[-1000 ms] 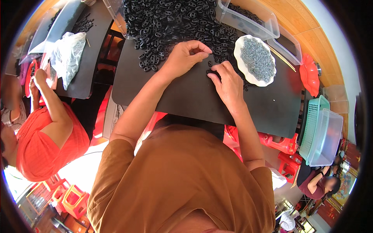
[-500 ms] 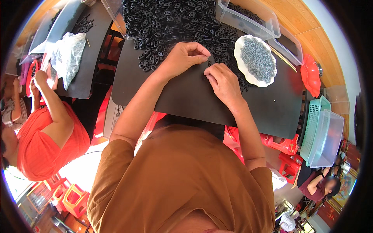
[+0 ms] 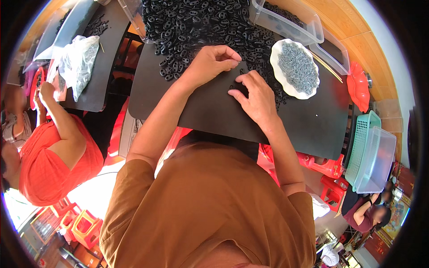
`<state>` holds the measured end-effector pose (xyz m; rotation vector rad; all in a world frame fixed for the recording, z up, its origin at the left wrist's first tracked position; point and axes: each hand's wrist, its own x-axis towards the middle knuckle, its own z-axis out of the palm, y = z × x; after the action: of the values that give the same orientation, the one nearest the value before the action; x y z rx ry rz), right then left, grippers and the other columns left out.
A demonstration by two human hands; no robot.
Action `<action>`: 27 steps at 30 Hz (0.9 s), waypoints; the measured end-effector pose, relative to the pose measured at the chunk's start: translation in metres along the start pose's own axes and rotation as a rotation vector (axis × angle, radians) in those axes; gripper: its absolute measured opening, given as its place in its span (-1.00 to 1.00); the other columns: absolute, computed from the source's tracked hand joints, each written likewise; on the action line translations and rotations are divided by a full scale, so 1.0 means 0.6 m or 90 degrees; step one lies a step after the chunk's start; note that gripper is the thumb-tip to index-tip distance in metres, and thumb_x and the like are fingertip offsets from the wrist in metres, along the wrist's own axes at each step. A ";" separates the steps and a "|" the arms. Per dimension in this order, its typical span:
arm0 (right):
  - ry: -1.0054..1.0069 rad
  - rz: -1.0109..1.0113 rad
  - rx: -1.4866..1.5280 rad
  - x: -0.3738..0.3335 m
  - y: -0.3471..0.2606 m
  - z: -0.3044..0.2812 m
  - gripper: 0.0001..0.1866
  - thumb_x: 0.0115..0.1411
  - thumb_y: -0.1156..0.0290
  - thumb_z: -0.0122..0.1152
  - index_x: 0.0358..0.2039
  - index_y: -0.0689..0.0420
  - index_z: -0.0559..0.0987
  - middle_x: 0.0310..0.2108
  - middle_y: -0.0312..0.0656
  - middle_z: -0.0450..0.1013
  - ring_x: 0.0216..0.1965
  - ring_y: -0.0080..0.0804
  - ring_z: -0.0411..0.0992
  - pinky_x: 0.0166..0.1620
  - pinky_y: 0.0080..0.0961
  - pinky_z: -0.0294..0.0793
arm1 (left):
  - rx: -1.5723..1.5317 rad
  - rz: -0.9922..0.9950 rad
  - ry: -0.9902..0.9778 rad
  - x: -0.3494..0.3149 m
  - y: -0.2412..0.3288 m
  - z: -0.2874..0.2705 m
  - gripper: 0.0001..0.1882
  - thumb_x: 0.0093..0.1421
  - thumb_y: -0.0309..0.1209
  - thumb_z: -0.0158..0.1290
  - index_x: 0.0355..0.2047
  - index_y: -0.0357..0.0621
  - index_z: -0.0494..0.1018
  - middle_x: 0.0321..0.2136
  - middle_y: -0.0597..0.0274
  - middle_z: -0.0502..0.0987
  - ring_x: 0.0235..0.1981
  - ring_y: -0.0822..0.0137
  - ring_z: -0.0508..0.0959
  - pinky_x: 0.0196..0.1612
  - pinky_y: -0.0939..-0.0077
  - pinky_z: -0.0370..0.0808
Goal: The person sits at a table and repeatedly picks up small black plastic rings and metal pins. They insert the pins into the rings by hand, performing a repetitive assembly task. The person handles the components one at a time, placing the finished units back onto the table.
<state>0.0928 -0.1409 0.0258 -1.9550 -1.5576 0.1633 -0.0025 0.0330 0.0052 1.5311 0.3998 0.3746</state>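
My left hand [image 3: 209, 64] is over the near edge of a heap of black plastic pieces with two holes each [image 3: 196, 27]. Its thumb and forefinger are pinched together, and whatever is between them is too small to make out. To its right, my right hand [image 3: 257, 96] is just above the dark table [image 3: 205, 111], thumb and forefinger spread apart. A tiny black part [image 3: 231, 87] shows by the right thumb tip. Beyond the right hand lie smaller black parts [image 3: 263, 67]. A white scalloped dish [image 3: 276, 71] holds many small grey metal pins.
Clear plastic bins [image 3: 286, 22] stand at the far right, with thin sticks [image 3: 328, 69] and a red dish [image 3: 357, 87] nearby. A green basket [image 3: 359, 147] is beyond the table's right edge. At left, a person in red [image 3: 58, 156] works at another table [image 3: 105, 58].
My right thumb and forefinger have parted from a closed pose, and a tiny black part now shows beside them. My left hand keeps its pinch, nearly in the same place.
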 end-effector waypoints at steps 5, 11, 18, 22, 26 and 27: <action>-0.033 0.015 0.052 0.005 0.000 0.011 -0.82 0.03 0.47 0.34 -0.37 0.15 0.51 -0.39 -0.18 0.37 -0.35 -0.16 0.43 -0.28 -0.35 0.43 | 0.000 0.006 0.005 -0.001 0.001 0.000 -0.87 0.16 -0.50 0.17 -0.27 -0.23 0.57 -0.41 0.33 0.59 -0.36 0.57 0.53 -0.26 0.64 0.48; -0.027 0.159 0.307 0.014 0.021 -0.001 -0.90 0.11 0.63 0.21 -0.36 0.20 0.50 -0.43 -0.21 0.46 -0.44 -0.42 0.52 -0.41 -0.47 0.47 | -0.009 -0.011 -0.021 -0.003 0.006 -0.001 -0.87 0.15 -0.49 0.17 -0.28 -0.22 0.57 -0.41 0.35 0.59 -0.39 0.59 0.51 -0.28 0.66 0.46; 0.030 0.139 0.500 0.032 0.047 -0.028 -0.90 0.21 0.70 0.08 -0.29 0.29 0.54 -0.29 -0.27 0.48 -0.27 -0.51 0.54 -0.17 -0.57 0.60 | -0.040 -0.014 -0.117 -0.008 0.010 0.003 -0.87 0.15 -0.50 0.17 -0.26 -0.20 0.56 -0.41 0.38 0.58 -0.39 0.62 0.50 -0.29 0.70 0.45; 0.033 0.154 0.514 0.030 0.054 -0.014 -0.85 0.18 0.70 0.12 -0.24 0.26 0.52 -0.30 -0.31 0.45 -0.24 -0.61 0.48 -0.16 -0.65 0.53 | -0.061 -0.015 -0.121 -0.011 0.017 0.007 -0.85 0.15 -0.51 0.17 -0.25 -0.20 0.55 -0.39 0.38 0.58 -0.36 0.62 0.52 -0.26 0.70 0.47; 0.029 0.153 0.514 0.027 0.056 -0.011 -0.77 0.16 0.70 0.16 -0.16 0.22 0.50 -0.32 -0.35 0.44 -0.26 -0.68 0.42 -0.17 -0.71 0.46 | -0.064 -0.011 -0.123 -0.012 0.016 0.010 -0.85 0.15 -0.50 0.18 -0.25 -0.20 0.55 -0.38 0.37 0.58 -0.36 0.60 0.53 -0.25 0.70 0.48; 0.025 0.154 0.527 0.027 0.057 -0.010 -0.75 0.15 0.70 0.17 -0.15 0.21 0.49 -0.33 -0.36 0.43 -0.27 -0.69 0.41 -0.17 -0.72 0.44 | -0.067 -0.008 -0.124 -0.012 0.015 0.011 -0.85 0.15 -0.50 0.18 -0.25 -0.20 0.55 -0.38 0.37 0.58 -0.37 0.60 0.53 -0.26 0.69 0.48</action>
<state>0.1289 -0.1321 0.0166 -1.4409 -0.9763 0.7361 -0.0059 0.0240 0.0145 1.4471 0.2335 0.2311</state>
